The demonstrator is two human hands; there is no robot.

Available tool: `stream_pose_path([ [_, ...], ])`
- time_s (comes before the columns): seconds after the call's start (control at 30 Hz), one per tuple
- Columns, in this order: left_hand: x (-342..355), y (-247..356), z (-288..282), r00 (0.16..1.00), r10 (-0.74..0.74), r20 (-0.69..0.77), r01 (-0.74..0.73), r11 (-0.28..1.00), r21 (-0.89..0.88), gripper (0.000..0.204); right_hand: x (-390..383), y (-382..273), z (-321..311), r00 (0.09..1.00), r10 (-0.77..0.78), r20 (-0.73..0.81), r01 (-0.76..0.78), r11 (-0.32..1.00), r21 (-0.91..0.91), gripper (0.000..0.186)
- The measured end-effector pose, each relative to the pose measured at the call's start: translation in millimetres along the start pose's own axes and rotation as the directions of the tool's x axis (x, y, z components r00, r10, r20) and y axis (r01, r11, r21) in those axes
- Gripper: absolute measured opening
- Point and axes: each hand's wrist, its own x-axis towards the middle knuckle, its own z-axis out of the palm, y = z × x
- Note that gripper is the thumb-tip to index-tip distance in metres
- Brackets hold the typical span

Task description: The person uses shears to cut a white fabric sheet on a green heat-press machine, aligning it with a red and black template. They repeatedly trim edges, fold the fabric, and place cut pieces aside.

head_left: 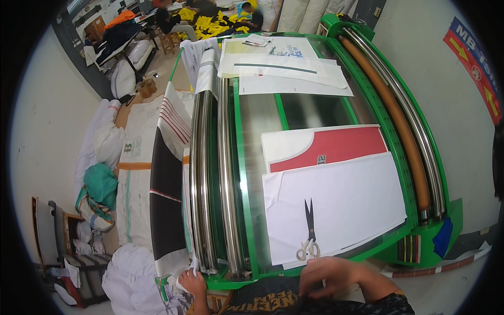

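Holding the black-and-white cloth (pixel 167 223) square and taut matters, I'd say: left hand (pixel 193 284) curls nearly closed, seemingly on its near edge just left of the steel rollers (pixel 225 184), while right hand (pixel 332 274), loosely half-curled, apparently empty, hovers right of the rollers.
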Motion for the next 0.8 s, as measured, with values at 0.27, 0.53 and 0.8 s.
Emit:
stream_pose_path([
  [0.27,2.5,-2.8,-1.9,0.999,-0.003,-0.040,0.003,1.000,-0.002,0.032,-24.4,-38.3,29.2,0.997,-0.064,0.050,0.044,0.942,0.332,0.012],
  [0.53,-2.0,-1.9,9.4,1.000,0.019,-0.010,-0.018,0.999,0.034,0.032,-45.1,-7.2,71.8,0.984,-0.113,0.140,0.028,0.865,0.500,0.025],
  [0.8,14.4,41.0,-6.3,0.983,-0.084,0.165,0.089,0.996,-0.024,0.059,-83.5,245.5,136.7,0.342,0.440,-0.830,-0.710,0.700,0.079,0.051],
])
